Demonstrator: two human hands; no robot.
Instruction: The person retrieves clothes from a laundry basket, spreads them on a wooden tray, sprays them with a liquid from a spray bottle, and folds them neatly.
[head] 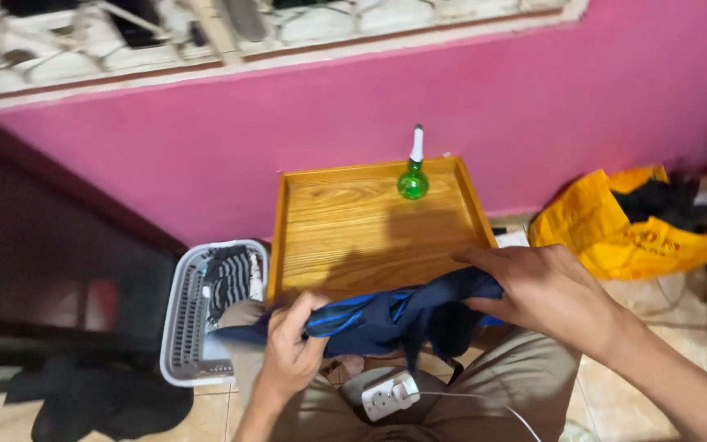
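Nearest us: white plug adapter with cord [392, 395] on lap, between knees. Above it we hold bunched dark navy cloth garment with bright blue stripes [403, 315], stretched between both hands at near edge of wooden tray-top table [345, 237]. Left hand [290, 348] fisted tight round garment's left end; right hand [542, 286] pinches right end, fingers closed on fabric. Left of table: white slatted plastic laundry basket [194, 315], clothes inside. Right: yellow plastic bag [615, 233]. Table's far edge: green glass bottle [412, 176], by pink wall [206, 147].
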